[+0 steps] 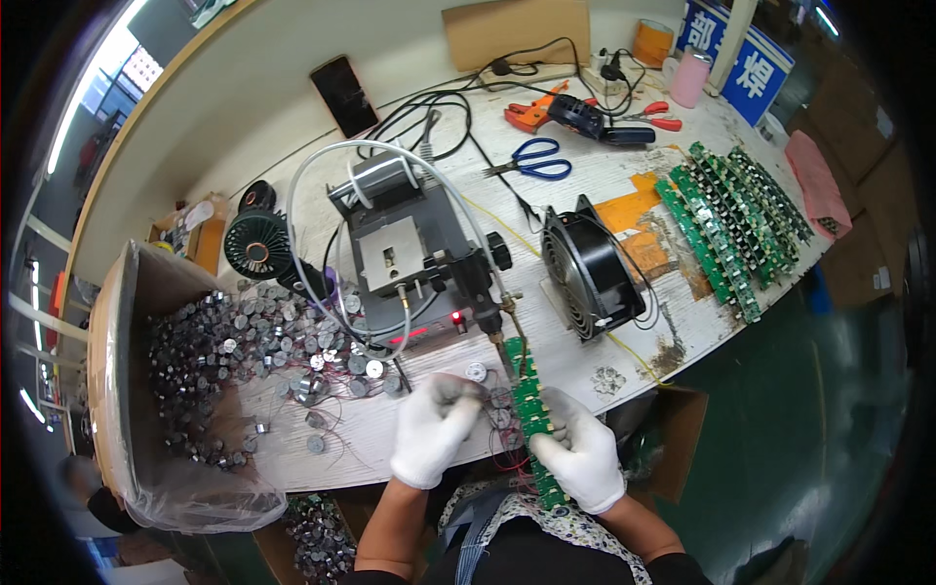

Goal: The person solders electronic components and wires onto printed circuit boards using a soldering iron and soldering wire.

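My right hand (582, 450), in a white glove, grips a long green circuit board strip (530, 402) by its edge, thumb on top. The strip's far end lies under the tip of a soldering iron (497, 336) held on the grey soldering machine (414, 249). My left hand (435, 429), also gloved, is closed in a pinch just left of the strip; whatever its fingers hold is too small to make out. Beside those fingers are a small round motor (476, 371) and several more motors with thin red wires, partly hidden by the strip.
A heap of small motors (292, 336) spreads leftward into a plastic-lined box (117, 390). Right of the machine stands a black fan (589, 268); stacked circuit boards (736, 229) lie farther right. Blue scissors (536, 159), red-handled pliers (663, 117), cables and a phone (343, 96) are at the back.
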